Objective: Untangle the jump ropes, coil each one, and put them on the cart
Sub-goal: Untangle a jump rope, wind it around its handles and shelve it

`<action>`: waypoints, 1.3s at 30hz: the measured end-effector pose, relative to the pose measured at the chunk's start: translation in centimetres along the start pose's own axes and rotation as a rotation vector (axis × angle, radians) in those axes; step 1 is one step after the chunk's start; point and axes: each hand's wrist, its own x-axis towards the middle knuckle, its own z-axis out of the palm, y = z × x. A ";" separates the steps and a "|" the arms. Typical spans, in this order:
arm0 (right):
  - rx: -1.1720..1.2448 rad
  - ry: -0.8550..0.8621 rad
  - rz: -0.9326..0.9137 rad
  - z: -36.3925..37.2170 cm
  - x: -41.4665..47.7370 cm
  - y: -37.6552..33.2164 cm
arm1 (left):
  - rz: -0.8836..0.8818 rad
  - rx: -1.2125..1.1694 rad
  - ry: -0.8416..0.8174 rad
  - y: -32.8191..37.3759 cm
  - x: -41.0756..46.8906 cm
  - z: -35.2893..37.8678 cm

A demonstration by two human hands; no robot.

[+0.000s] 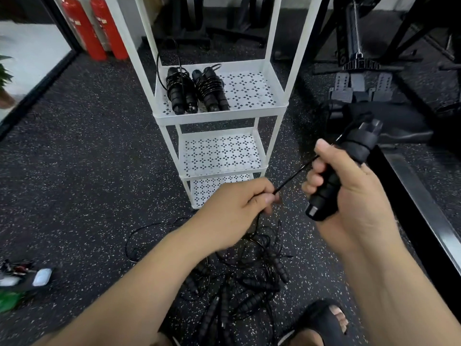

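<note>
My right hand (349, 193) grips a pair of black foam jump rope handles (349, 156), held upright and tilted to the right. A thin black cord (296, 172) runs taut from them down-left to my left hand (237, 211), which pinches it. Below my hands a tangled pile of black ropes and handles (244, 283) lies on the floor. Two coiled jump ropes (197, 91) lie side by side on the left half of the white cart's upper shelf (252, 88).
The white cart's lower shelves (222, 153) hold nothing. Two red fire extinguishers (94, 28) stand at the back left. Black gym equipment (374, 83) fills the right side. Small items (25, 275) lie on the speckled floor at left. My sandalled foot (324, 323) is near the pile.
</note>
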 end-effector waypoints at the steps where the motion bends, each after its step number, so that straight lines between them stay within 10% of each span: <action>1: -0.014 -0.021 0.018 0.1 -0.1 0.2 | 0.014 -0.007 0.034 0.1 0.1 -0.1; 12: -0.467 -0.046 -0.163 1.4 -1.4 2.6 | 0.080 -0.123 0.136 0.4 -0.1 -0.6; 24: -0.007 0.017 -0.148 0.3 -0.5 -0.8 | -0.116 0.101 -0.217 0.1 0.4 0.3; 34: -0.136 -0.037 0.124 0.0 -0.5 1.7 | 0.087 -0.016 0.122 1.0 0.5 -0.8; 39: -0.459 -0.016 -0.125 0.7 -0.8 2.4 | 0.103 -0.029 0.161 0.6 0.1 -0.7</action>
